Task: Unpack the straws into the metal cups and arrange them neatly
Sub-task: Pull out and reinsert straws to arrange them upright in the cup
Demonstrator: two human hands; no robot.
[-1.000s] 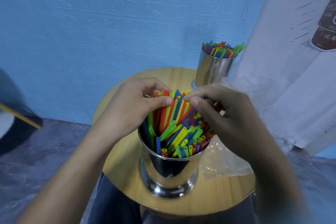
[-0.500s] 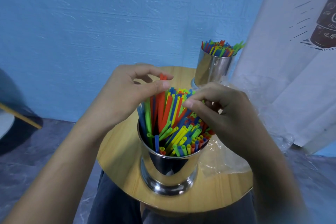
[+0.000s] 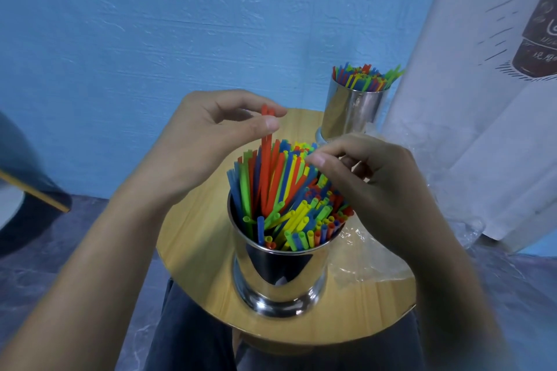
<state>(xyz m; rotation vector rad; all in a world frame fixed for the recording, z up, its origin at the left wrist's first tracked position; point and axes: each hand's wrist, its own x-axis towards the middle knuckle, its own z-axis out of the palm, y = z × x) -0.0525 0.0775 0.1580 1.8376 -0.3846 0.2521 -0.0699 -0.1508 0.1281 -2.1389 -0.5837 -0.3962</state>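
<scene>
A shiny metal cup (image 3: 280,274) stands near the front of the round wooden table (image 3: 196,250), packed with coloured straws (image 3: 289,199), some upright and some slanting. My left hand (image 3: 208,141) pinches two red straws (image 3: 265,159) by their tops and holds them raised above the bundle. My right hand (image 3: 376,190) hovers over the right side of the cup with curled fingers touching the straw tips. A second metal cup (image 3: 349,114), full of straws, stands at the table's back right.
A crumpled clear plastic wrapper (image 3: 364,259) lies on the table right of the near cup. A white printed cloth (image 3: 482,99) hangs at the right, a blue wall stands behind, and a dark blue object (image 3: 27,190) sits at the left edge.
My left hand has lifted the red straws up out of the bundle. My right hand stayed on the straw tips at the right side of the cup.
</scene>
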